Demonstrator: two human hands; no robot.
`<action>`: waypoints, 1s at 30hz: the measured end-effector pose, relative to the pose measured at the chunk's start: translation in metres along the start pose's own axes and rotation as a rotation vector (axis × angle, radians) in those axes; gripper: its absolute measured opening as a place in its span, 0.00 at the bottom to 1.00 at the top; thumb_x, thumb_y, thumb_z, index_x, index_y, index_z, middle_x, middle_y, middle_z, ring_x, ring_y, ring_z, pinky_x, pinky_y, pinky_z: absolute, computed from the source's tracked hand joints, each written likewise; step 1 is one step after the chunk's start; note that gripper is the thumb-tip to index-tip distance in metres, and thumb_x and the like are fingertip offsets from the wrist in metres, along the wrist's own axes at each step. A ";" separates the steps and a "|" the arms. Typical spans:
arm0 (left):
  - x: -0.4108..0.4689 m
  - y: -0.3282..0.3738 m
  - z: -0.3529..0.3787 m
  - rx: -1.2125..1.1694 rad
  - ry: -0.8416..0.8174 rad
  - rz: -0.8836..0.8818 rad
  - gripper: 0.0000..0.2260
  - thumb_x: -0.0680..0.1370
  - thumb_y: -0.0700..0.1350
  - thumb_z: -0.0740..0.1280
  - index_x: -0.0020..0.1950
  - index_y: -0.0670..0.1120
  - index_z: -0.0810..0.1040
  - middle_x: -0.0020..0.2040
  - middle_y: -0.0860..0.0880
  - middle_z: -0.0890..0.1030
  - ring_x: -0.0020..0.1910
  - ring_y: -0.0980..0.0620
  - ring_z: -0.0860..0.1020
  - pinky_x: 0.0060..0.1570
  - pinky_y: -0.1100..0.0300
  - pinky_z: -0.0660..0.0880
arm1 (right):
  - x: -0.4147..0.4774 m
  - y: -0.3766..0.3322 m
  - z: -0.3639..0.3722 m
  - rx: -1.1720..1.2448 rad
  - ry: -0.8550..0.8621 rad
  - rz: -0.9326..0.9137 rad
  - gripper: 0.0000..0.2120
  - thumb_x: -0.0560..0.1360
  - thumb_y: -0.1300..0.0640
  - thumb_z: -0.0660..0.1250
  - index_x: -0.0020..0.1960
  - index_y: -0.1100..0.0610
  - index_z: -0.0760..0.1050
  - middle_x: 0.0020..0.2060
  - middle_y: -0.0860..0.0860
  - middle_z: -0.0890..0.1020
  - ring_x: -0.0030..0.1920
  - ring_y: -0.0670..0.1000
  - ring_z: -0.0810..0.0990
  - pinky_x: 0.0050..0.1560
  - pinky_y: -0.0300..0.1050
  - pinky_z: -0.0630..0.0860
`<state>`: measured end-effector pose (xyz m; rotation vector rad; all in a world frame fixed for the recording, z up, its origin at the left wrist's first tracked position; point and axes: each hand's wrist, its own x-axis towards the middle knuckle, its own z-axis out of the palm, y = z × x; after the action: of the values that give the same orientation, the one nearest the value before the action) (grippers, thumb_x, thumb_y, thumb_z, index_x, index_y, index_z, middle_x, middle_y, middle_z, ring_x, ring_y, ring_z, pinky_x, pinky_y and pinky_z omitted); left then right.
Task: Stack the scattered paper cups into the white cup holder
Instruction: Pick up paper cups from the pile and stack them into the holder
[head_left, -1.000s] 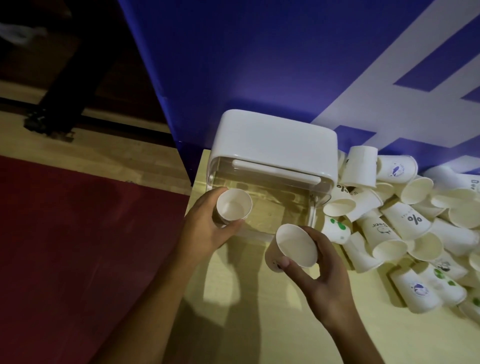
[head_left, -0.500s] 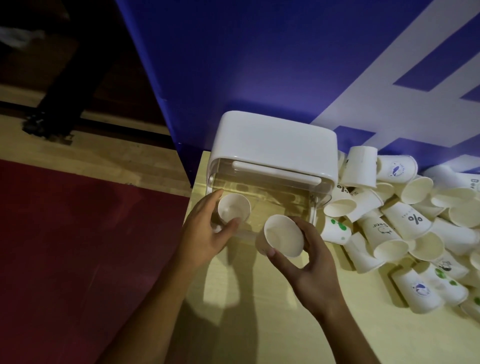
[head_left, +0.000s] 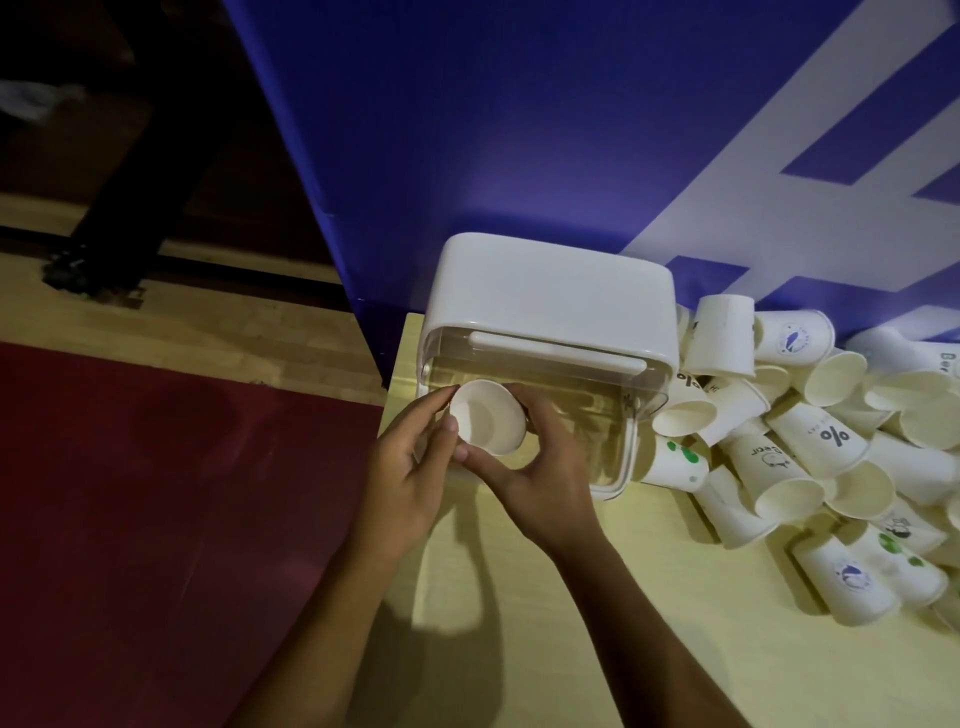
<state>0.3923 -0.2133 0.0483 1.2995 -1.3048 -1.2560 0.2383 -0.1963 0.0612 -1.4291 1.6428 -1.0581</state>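
A white cup holder (head_left: 550, 291) with a clear front part stands at the table's back left corner. In front of its left side both my hands meet around one white paper cup (head_left: 485, 418), its mouth facing me. My left hand (head_left: 410, 467) grips it from the left. My right hand (head_left: 535, 467) curls round it from the right and below. The cup my left hand held a moment ago is hidden, and I cannot tell whether it sits beneath this one. A heap of several scattered paper cups (head_left: 810, 441) lies to the holder's right.
A blue and white panel (head_left: 519, 130) rises right behind the holder. The table's left edge (head_left: 400, 374) runs just left of my left hand, with red carpet (head_left: 156, 519) and wooden floor below it. Bare yellow tabletop (head_left: 727, 649) lies near me.
My right hand has carried its cup leftward to my left hand. Two separate cups were visible before; now only one shows between both hands.
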 end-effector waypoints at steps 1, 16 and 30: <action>0.001 -0.002 -0.001 0.015 0.000 -0.003 0.14 0.86 0.45 0.64 0.71 0.49 0.79 0.64 0.55 0.83 0.65 0.58 0.80 0.60 0.66 0.76 | 0.001 0.003 0.001 -0.022 -0.007 0.000 0.29 0.69 0.41 0.81 0.66 0.46 0.75 0.58 0.38 0.81 0.59 0.41 0.79 0.55 0.33 0.74; 0.016 -0.045 -0.008 0.366 -0.041 -0.008 0.16 0.84 0.42 0.67 0.72 0.48 0.78 0.69 0.56 0.79 0.68 0.62 0.76 0.65 0.67 0.73 | 0.014 0.039 0.018 -0.296 -0.113 0.075 0.43 0.67 0.36 0.79 0.76 0.51 0.70 0.71 0.48 0.77 0.70 0.49 0.73 0.67 0.45 0.70; -0.029 0.022 0.033 0.427 0.032 0.274 0.12 0.82 0.47 0.68 0.64 0.45 0.81 0.63 0.54 0.80 0.65 0.61 0.76 0.64 0.74 0.67 | -0.044 0.045 -0.044 -0.291 -0.047 0.153 0.40 0.74 0.33 0.72 0.80 0.46 0.64 0.75 0.45 0.73 0.74 0.45 0.69 0.72 0.43 0.69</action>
<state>0.3587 -0.1829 0.0686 1.3619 -1.7238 -0.7886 0.1867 -0.1443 0.0384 -1.4689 1.8963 -0.7166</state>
